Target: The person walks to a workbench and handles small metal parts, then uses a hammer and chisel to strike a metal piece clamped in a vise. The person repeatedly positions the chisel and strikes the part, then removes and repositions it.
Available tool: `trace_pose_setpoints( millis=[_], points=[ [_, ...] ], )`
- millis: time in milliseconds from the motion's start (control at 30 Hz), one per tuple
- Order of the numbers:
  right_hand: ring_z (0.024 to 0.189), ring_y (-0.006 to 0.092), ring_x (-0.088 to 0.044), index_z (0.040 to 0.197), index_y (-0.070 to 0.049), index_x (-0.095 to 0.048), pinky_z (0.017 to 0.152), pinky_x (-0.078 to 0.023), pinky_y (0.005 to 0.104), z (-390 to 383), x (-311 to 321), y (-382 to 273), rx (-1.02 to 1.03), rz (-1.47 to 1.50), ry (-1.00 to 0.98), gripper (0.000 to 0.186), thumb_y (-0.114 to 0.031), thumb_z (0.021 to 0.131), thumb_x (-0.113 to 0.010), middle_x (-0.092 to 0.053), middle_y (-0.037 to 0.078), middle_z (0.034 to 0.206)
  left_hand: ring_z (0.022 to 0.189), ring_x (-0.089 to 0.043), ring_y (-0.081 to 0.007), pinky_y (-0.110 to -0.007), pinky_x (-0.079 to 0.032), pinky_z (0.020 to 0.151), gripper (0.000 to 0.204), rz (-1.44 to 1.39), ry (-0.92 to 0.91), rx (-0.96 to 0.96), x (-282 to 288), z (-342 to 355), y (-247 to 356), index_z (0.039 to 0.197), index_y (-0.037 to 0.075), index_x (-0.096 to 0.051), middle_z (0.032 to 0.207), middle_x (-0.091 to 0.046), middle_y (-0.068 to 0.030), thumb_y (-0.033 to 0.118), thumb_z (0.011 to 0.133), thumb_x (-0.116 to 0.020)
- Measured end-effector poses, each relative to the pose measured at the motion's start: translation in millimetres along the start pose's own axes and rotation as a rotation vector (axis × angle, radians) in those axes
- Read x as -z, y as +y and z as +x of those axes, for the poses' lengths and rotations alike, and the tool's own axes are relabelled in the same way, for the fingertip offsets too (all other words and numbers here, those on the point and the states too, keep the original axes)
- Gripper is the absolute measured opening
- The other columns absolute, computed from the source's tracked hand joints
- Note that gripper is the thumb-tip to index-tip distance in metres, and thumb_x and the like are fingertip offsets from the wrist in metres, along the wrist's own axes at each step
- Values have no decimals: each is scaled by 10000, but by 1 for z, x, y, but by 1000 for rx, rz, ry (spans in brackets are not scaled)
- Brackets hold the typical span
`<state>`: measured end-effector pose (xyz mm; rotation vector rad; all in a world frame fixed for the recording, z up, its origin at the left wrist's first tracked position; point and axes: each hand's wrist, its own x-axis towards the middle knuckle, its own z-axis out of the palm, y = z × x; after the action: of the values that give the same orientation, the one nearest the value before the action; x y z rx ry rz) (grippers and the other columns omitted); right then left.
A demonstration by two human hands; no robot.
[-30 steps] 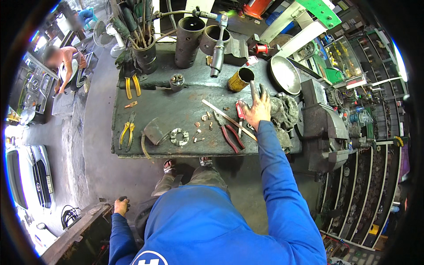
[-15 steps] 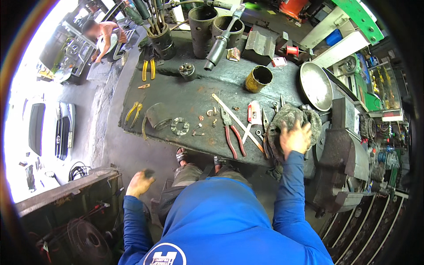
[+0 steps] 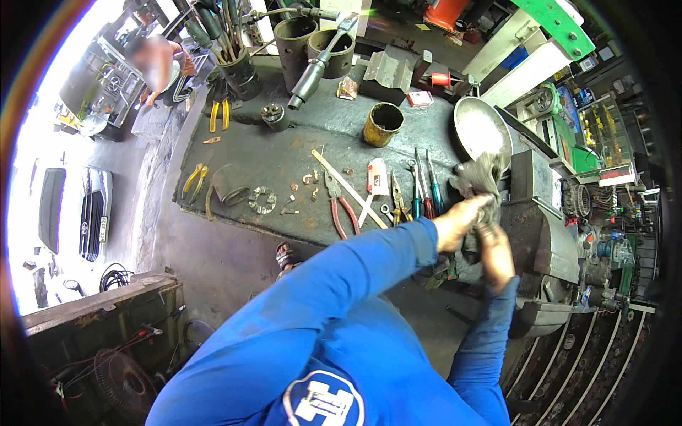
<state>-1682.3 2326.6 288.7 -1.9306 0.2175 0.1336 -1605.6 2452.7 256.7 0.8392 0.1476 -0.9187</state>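
A dirty grey rag (image 3: 477, 177) is bunched up over the right end of the workbench, blurred by motion. My left hand (image 3: 455, 226) reaches across my body and is closed on the rag. Right beside it, my right hand (image 3: 496, 257) grips the rag's lower folds. Any small object inside the cloth is hidden. Just left of my hands lie screwdrivers (image 3: 435, 202) and grey-jawed pliers (image 3: 396, 193). A shallow metal pan (image 3: 483, 128) stands behind the rag.
A bench vise (image 3: 543, 241) flanks the bench on the right. Red-handled pliers (image 3: 341, 206), yellow-handled pliers (image 3: 193, 181), a ring of segments (image 3: 262, 200) and a yellow-stained can (image 3: 383, 125) occupy the bench. Another person (image 3: 160, 71) crouches at far left.
My left hand, which held a small dark object low at the left, has swung across to the rag. My right hand has lifted the rag off the bench, uncovering screwdrivers.
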Motion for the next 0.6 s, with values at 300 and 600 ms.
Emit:
trace_pose_setpoints(
  millis=[300,600],
  points=[
    [939,300,-732,1214,66,-671,864,-551,388,-39,-38,72,9,-229,351,319,-189,1029,-620,-766,206,1061,828,-643,-304,-492,-537,738,296,-340,255,136,12,62,-93,1077,35,-622,975,-682,-145,317,1053,-536],
    [909,184,-660,1097,65,-677,858,-540,341,-21,-60,58,-9,38,713,292,-111,900,-801,-743,106,995,1176,-653,-375,-521,-532,983,690,428,142,77,29,6,-16,1285,-78,-613,1277,-672,-272,534,968,-644]
  ],
)
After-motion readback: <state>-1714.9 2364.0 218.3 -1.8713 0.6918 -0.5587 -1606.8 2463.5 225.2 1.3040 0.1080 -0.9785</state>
